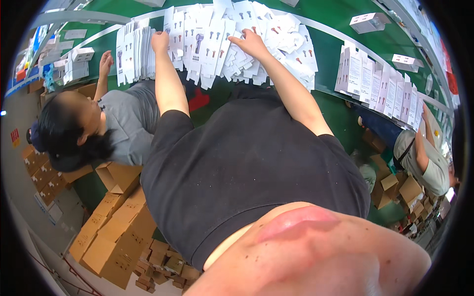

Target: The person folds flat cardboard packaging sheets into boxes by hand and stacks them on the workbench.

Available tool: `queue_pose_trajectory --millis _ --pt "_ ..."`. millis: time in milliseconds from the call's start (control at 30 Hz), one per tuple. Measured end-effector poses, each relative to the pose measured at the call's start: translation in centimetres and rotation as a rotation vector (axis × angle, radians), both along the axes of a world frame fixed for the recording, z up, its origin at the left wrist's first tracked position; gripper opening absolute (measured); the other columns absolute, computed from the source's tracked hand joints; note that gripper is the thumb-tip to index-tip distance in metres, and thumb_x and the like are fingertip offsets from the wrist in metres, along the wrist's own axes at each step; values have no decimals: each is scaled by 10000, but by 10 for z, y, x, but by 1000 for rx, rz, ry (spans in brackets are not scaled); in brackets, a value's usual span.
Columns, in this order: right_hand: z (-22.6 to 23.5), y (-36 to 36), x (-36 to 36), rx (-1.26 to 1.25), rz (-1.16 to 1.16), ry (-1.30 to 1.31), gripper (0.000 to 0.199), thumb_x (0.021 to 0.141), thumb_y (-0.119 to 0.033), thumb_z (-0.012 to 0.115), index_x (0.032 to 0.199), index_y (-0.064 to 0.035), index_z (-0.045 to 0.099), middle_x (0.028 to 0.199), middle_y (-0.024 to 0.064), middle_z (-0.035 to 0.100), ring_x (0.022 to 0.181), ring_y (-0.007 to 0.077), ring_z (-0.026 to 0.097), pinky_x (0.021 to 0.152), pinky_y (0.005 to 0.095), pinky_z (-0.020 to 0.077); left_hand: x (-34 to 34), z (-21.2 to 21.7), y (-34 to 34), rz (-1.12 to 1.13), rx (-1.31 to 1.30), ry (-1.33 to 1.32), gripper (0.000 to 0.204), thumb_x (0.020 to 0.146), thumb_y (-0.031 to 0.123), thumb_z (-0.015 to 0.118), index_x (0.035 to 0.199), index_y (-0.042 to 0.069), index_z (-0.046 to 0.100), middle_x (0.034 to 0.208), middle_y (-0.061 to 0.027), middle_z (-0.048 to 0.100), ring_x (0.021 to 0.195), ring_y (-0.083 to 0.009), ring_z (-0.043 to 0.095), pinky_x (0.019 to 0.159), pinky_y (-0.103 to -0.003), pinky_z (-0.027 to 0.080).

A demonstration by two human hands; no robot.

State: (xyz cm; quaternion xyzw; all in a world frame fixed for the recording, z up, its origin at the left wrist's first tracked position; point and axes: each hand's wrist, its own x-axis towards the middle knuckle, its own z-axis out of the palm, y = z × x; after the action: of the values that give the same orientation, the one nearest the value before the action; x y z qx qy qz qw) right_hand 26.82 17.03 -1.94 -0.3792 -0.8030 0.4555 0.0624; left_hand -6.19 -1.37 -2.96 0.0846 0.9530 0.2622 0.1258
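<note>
Left hand (159, 40): curled loosely, fingers bent down onto top edge of upright stack of flat white cartons (136, 53); touching, looks like a light hold on the outer sheets, can't tell if any one is pinched free.
Right hand (251, 43): flat & spread, palm down, pressing on fanned heap of printed carton blanks (217, 42); nothing gripped.
Where blanks are: heap lies across far side of green bench (326, 49), just beyond person's black shirt, between both hands; upright stack sits at heap's left end, touching it.
Nearby: co-worker in grey shirt (126, 126) to the left, own hand (105, 61) raised near small white boxes (79, 61); 2nd row of white cartons (380, 84) standing at right, well apart; brown cardboard boxes (113, 232) on floor below.
Risk 1: heap is loose & overlapping – a sideways push from the flat right hand prob. slides sheets off bench's near edge.
Risk 2: upright stack leans on little support; if left hand lets go or tugs one sheet, it may topple into the heap or toward co-worker.
Risk 3: thin tabs sticking out could bend or snag w/ rough sorting.
</note>
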Motion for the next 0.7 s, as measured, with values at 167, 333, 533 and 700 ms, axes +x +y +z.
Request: queue_pose_trajectory --millis 167,333,533,700 --pt "5 7 -12 69 12 -106 876 829 -723 636 1099 108 705 1057 257 716 1010 383 707 891 401 566 -15 -44 27 149 -114 -8 611 870 441 634 1255 -32 654 1215 -208 690 1071 -343 669 959 -388 519" --pt "4 13 -26 -50 70 -196 867 779 -779 654 849 79 754 745 174 692 617 265 669 645 331 560 -7 -69 48 293 -296 42 774 866 583 628 1322 -42 624 1274 -227 663 1124 -361 650 1021 -439 504" --pt "-6 4 -20 -125 -63 -187 828 764 -749 701 857 71 756 770 184 700 619 266 673 652 337 572 9 -68 43 186 6 -344 919 847 685 610 1322 -101 594 1258 -248 663 1124 -386 651 982 -470 528" --pt "2 -14 -30 -156 -95 -141 841 736 -747 731 888 80 759 832 188 714 718 269 689 754 334 579 16 -90 33 -42 -139 -552 1020 847 725 601 1385 -135 487 1299 -328 571 1156 -451 602 1014 -521 488"
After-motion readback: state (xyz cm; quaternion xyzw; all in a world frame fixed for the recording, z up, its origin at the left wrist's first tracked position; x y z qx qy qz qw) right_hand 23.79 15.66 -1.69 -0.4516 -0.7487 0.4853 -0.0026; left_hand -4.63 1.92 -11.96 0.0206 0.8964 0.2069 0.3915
